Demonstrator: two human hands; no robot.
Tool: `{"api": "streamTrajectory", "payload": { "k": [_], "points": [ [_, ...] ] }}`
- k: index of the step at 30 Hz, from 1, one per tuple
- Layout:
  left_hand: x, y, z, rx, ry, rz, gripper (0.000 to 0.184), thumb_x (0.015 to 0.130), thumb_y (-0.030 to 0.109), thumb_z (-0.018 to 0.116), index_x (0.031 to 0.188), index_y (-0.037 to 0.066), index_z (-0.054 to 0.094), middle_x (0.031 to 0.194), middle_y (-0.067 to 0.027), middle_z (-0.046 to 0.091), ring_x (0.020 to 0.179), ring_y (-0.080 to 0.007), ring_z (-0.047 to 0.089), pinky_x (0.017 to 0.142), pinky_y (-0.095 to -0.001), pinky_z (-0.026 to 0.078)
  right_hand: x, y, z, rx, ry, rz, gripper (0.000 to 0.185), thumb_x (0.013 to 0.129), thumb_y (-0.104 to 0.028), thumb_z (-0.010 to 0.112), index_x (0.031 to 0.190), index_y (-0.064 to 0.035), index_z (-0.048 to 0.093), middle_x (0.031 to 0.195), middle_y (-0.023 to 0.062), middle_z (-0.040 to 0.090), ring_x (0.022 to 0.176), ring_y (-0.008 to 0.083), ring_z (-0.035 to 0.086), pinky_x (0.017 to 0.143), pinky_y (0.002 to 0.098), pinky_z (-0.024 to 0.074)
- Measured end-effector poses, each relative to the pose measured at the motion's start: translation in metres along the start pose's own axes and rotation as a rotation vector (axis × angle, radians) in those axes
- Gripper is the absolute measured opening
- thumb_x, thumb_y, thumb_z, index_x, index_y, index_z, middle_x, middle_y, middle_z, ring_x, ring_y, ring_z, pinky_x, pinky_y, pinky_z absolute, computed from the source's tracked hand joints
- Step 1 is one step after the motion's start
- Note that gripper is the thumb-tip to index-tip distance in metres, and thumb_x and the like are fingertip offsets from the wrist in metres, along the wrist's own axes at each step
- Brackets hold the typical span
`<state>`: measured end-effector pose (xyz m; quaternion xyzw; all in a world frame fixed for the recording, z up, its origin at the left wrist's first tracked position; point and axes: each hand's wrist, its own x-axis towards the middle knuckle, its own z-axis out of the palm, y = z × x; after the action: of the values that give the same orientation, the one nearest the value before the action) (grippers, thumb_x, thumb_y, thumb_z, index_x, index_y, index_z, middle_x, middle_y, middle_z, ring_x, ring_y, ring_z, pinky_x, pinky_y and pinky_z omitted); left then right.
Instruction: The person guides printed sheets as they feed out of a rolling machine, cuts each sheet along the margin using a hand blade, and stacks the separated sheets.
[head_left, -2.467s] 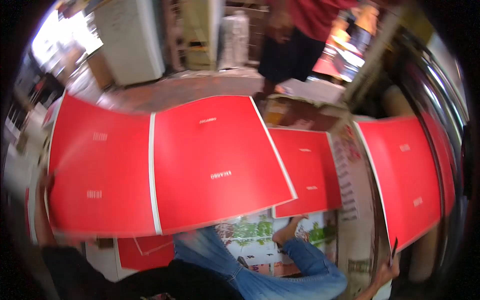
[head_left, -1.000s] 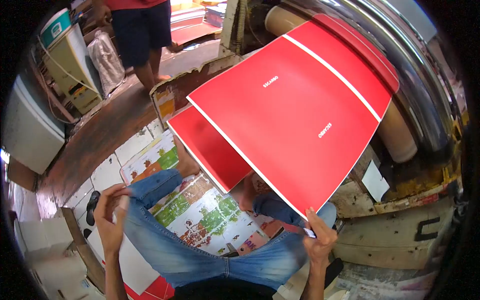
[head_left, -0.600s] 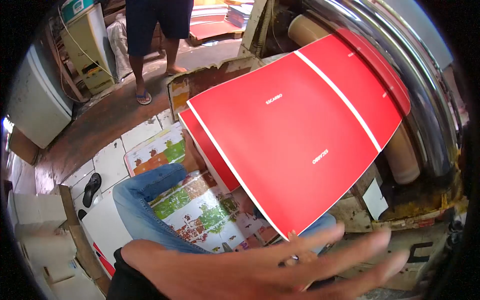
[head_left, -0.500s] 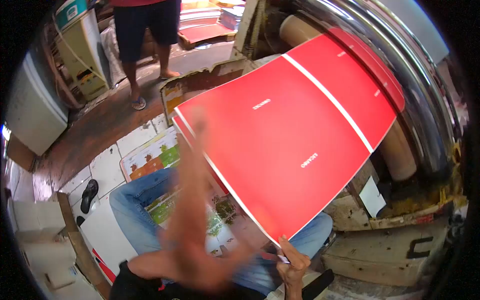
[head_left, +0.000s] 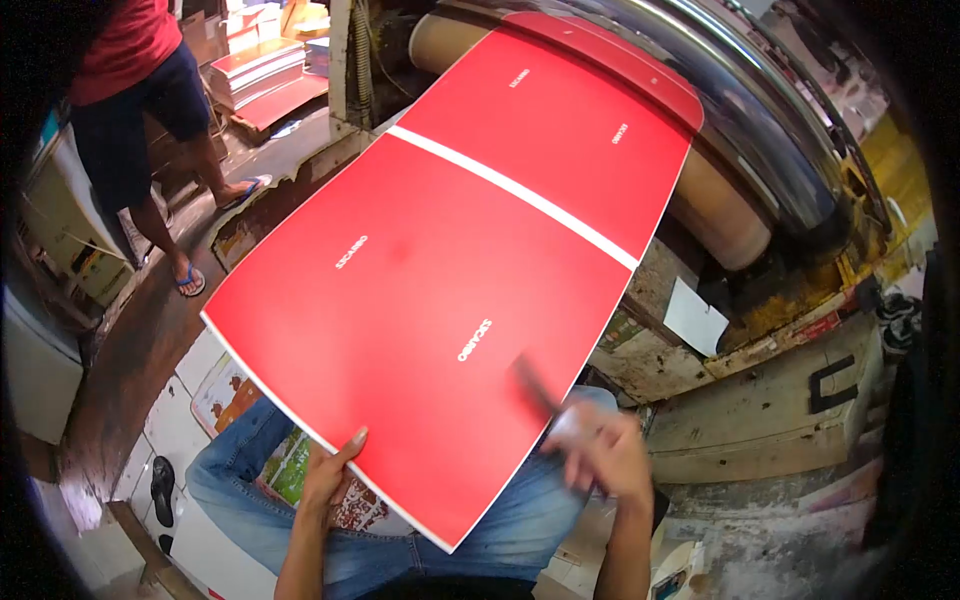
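Observation:
A long red sheet [head_left: 400, 330] with small white lettering and a white band across it slopes from the rollers down over the person's lap. My left hand [head_left: 330, 470] pinches its near left edge, thumb on top and fingers underneath. At the sheet's right edge, my right hand [head_left: 600, 450] is closed around a dark blade-like tool [head_left: 535, 385], blurred by motion. The sheet's far end curves against a shiny metal roller [head_left: 740, 130], above a brown roller [head_left: 725, 215].
Another person [head_left: 140, 110] in a red top, dark shorts and sandals stands at the upper left. Stacked sheets [head_left: 262, 75] lie behind. A white paper [head_left: 695, 318] hangs on the machine's side, and a black sandal [head_left: 162, 490] is at the lower left.
My left hand has come to the sheet's near edge. My right hand has left the near corner and raised the tool beside the right edge. The sheet now reaches farther over the lap.

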<state>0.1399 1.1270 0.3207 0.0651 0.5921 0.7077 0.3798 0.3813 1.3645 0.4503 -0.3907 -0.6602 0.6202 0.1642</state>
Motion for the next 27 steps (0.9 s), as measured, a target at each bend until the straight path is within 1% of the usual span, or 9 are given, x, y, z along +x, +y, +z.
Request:
{"api": "streamTrajectory", "payload": {
  "k": [4,5,6,8,9,14,18,22,27],
  "points": [
    [-0.024,0.009,-0.018,0.034,0.007,-0.132,0.054,0.087,0.020,0.071,0.127,-0.004,0.044,0.099,-0.0136,0.064,0.031,-0.0062,0.041,0.021,-0.0198,0.021,0.098,-0.005,-0.058,0.075,0.554,-0.328,0.035,0.097,-0.025,0.057,0.117,0.0035,0.061,0.070,0.0055,0.062,0.043,0.0059,0.048,0.036,0.0201,0.0337],
    [-0.030,0.009,-0.013,-0.036,0.063,-0.051,0.054,0.087,0.015,0.070,0.130,-0.003,0.042,0.105,-0.0136,0.064,0.047,-0.0098,0.057,0.033,-0.0200,0.041,0.115,0.001,-0.069,0.077,0.557,-0.331,0.035,0.097,-0.025,0.057,0.117,0.0035,0.061,0.070,0.0055,0.062,0.043,0.0059,0.048,0.036,0.0201,0.0337],
    [-0.033,0.006,-0.014,-0.035,0.063,-0.050,0.054,0.087,0.015,0.070,0.130,-0.003,0.042,0.105,-0.0136,0.064,0.047,-0.0098,0.057,0.033,-0.0200,0.041,0.129,0.007,-0.079,0.101,0.534,-0.307,0.036,0.097,-0.024,0.058,0.122,0.0022,0.060,0.073,0.0065,0.063,0.045,0.0066,0.051,0.036,0.0208,0.0352],
    [-0.039,-0.001,-0.023,-0.193,0.042,-0.013,0.056,0.086,0.002,0.064,0.136,0.001,0.039,0.125,-0.0123,0.057,0.106,-0.0210,0.061,0.082,-0.0304,0.055,0.138,0.018,-0.083,0.126,0.516,-0.274,0.038,0.096,-0.022,0.058,0.126,0.0008,0.058,0.075,0.0075,0.064,0.047,0.0073,0.053,0.037,0.0215,0.0368],
    [-0.043,0.003,-0.028,-0.143,0.040,-0.077,0.060,0.085,-0.001,0.062,0.139,0.000,0.036,0.130,-0.0149,0.053,0.118,-0.0260,0.055,0.102,-0.0393,0.046,0.137,0.021,-0.077,0.114,0.525,-0.248,0.037,0.095,-0.021,0.059,0.125,0.0009,0.059,0.075,0.0071,0.063,0.047,0.0069,0.052,0.037,0.0218,0.0365],
    [-0.049,-0.001,-0.046,-0.140,0.005,-0.156,0.067,0.086,0.000,0.062,0.144,0.000,0.028,0.137,-0.0165,0.048,0.124,-0.0299,0.050,0.105,-0.0445,0.043,0.117,0.013,-0.058,0.124,0.467,-0.117,0.018,0.088,-0.010,0.064,0.101,0.0021,0.067,0.077,0.0070,0.066,0.060,0.0111,0.058,0.050,0.0256,0.0436],
    [-0.043,0.000,-0.052,-0.146,0.021,-0.075,0.063,0.089,0.001,0.059,0.144,-0.001,0.027,0.138,-0.0200,0.046,0.124,-0.0301,0.050,0.104,-0.0459,0.044,0.148,0.012,-0.091,-0.767,1.022,-0.833,0.044,0.070,-0.005,0.075,0.114,-0.0094,0.067,0.110,0.0122,0.058,0.073,0.0225,0.063,0.065,0.0314,0.0509],
    [-0.039,0.001,-0.083,0.053,0.011,-0.046,0.069,0.090,0.011,0.064,0.147,0.002,0.026,0.144,-0.0156,0.041,0.128,-0.0280,0.046,0.106,-0.0463,0.041,0.193,-0.002,-0.126,-0.958,0.585,-1.115,0.042,0.067,0.001,0.069,0.106,-0.0165,0.072,0.108,0.0063,0.070,0.091,0.0208,0.069,0.072,0.0303,0.0594],
    [-0.034,-0.004,-0.134,0.364,0.120,-0.232,0.066,0.090,0.017,0.067,0.143,0.002,0.032,0.132,-0.0134,0.052,0.116,-0.0253,0.055,0.097,-0.0427,0.049,0.196,-0.020,-0.120,-0.758,0.544,-1.050,0.039,0.065,0.005,0.067,0.098,-0.0138,0.074,0.095,0.0073,0.073,0.080,0.0216,0.072,0.069,0.0310,0.0595]
  ]
}}
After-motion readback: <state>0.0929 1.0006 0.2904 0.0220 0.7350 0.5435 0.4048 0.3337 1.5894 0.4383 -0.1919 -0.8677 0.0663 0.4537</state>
